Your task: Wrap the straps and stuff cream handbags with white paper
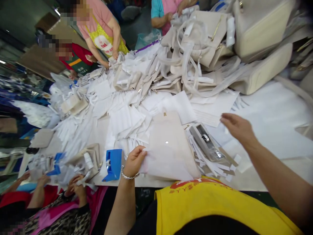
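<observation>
In front of me lies a cream handbag (168,130) with a small gold clasp at its top and a round metal stud on its front. My left hand (134,160), with a braided bracelet at its wrist, pinches the edge of a thin, translucent white sheet (161,164) that covers the lower part of the bag. My right hand (237,127) is raised over the table to the right, fingers stretched out and holding nothing that I can see. Nearest to it are flat white sheets (207,114). A grey tape dispenser (207,143) sits between the bag and my right hand.
Cream handbags (195,55) with wrapped straps are heaped at the back right. White paper and strips (127,120) spread across the table. A blue tape dispenser (114,164) stands left of my left hand. Co-workers' hands work along the left and far sides.
</observation>
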A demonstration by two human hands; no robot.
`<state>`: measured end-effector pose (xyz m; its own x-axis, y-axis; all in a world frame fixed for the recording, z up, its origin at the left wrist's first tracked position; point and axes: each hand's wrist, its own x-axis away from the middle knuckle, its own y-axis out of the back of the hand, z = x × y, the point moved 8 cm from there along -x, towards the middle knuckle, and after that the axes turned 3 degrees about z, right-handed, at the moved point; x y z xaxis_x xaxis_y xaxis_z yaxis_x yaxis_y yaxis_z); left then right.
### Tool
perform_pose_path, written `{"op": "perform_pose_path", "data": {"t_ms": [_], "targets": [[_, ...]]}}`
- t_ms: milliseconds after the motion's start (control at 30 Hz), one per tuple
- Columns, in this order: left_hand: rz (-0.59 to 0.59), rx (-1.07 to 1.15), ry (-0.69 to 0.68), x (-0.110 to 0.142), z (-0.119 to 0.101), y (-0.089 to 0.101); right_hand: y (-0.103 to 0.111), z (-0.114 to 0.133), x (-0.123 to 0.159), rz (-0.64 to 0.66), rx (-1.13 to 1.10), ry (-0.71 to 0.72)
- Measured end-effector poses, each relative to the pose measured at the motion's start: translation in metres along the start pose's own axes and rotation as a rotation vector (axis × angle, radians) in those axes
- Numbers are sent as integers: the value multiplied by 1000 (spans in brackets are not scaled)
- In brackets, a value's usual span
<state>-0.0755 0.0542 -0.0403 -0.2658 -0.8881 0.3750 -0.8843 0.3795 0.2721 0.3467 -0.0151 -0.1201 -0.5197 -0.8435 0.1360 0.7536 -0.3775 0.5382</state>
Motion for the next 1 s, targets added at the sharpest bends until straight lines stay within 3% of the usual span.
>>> {"op": "perform_pose_path", "data": {"t_ms": [100, 167, 233, 300, 400, 533, 633, 733, 867, 1000], "targets": [[72, 93, -41, 11, -25, -1, -105, 73, 55, 592, -486, -58], [42, 158, -66, 12, -36, 5, -141, 116, 88, 833, -657, -34], [-7, 198, -74, 5, -39, 13, -155, 143, 107, 954, -683, -44], [-16, 223, -76, -10, -36, 18, -156, 154, 105, 907, -602, -77], [7, 249, -104, -43, -21, 22, -150, 155, 72, 668, -416, -49], [77, 216, -55, -80, 24, 17, -167, 142, 16, 493, -108, 130], [170, 163, 47, -88, 66, 1, -193, 125, -11, 508, 78, 278], [221, 145, 126, -87, 97, -14, -213, 105, -25, 530, 176, 330], [101, 21, 120, -88, 108, -11, -215, 88, -35, 373, 273, 355], [-28, -267, 128, -91, 99, -2, -226, 88, -36, 440, 232, 454]]}}
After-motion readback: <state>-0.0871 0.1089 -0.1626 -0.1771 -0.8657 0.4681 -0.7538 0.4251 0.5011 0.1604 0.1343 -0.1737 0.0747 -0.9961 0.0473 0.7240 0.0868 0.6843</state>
